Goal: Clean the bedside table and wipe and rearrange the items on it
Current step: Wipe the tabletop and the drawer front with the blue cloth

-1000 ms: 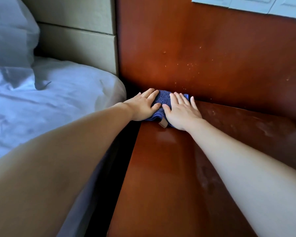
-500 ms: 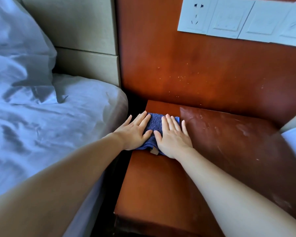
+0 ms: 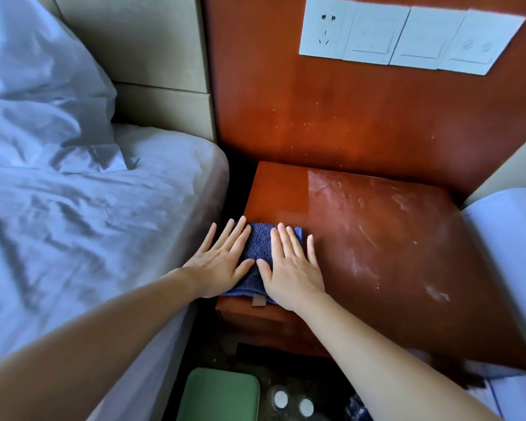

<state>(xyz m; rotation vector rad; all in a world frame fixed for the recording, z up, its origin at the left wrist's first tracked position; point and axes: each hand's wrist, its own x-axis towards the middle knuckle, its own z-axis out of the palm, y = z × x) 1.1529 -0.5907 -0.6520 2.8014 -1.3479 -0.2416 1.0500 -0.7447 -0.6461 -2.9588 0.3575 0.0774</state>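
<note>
Hands flat on blue cloth [image 3: 260,247], front-left corner of bedside table [image 3: 392,253]

Bed [image 3: 73,223] with creased white sheet fills the left side, pillow [image 3: 43,86] at its top, beige padded headboard [image 3: 152,41] behind. Dark gap between bed and table.

Left hand [image 3: 222,262]: palm down, fingers straight and fanned, pressing the cloth's left part; heel of the hand hangs past the table's left edge.

Cloth: dark blue terry, folded into a thick pad, lying flat. Sides are hidden under the hands, so its long axis can't be told for sure; the visible strip runs near-to-far, square to the table edges. Near edge sits at the table's front edge, with a small tan tag [image 3: 258,300] pointing toward the person and hanging over that edge.

Right hand [image 3: 292,268]: palm down, fingers straight, three held close together, little finger splayed off onto bare wood. Presses the cloth's right part. Thumbs of both hands nearly meet over the cloth's middle.

Table: reddish-brown glossy wood. Left strip beyond the cloth looks clean and shiny; the rest to the right is dull with white dust smears and streaks.

Wood wall panel [image 3: 346,117] behind, speckled; row of white socket and switch plates [image 3: 407,34] up top. White bedding [image 3: 504,238] at far right. Green rounded object [image 3: 219,393] on the floor below the table front.
</note>
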